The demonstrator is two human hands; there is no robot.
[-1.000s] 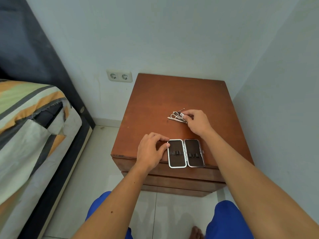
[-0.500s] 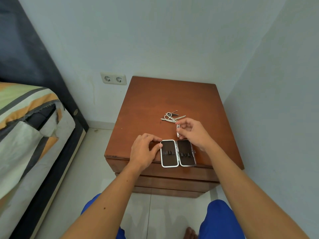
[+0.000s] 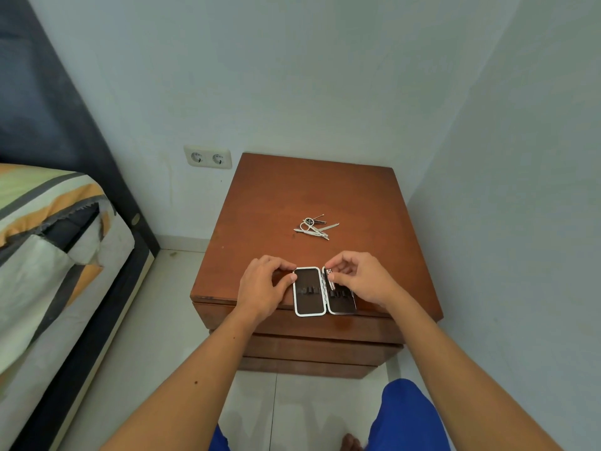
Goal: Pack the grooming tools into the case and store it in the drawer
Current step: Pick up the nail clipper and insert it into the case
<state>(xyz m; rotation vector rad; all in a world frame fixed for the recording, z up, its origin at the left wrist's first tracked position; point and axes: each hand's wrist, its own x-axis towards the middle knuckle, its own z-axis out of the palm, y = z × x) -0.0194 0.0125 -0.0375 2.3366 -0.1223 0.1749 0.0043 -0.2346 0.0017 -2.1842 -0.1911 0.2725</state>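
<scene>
Right hand (image 3: 361, 279) pinches a nail clipper (image 3: 330, 278) lengthwise over the open case (image 3: 310, 291); left hand (image 3: 264, 286) steadies its edge.

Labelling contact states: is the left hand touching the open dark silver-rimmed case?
Touching. The head view shows the left hand with its thumb tip pressed against the left rim of the open dark silver-rimmed case, no gap visible.

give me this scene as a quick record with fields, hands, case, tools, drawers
surface: wooden nightstand
case: open case, flat at the near edge
left hand: left hand steadies the case's left side
right hand: right hand pinches a small metal tool over the right half
loose tools: pile of metal tools mid-top
drawers: shut
</scene>
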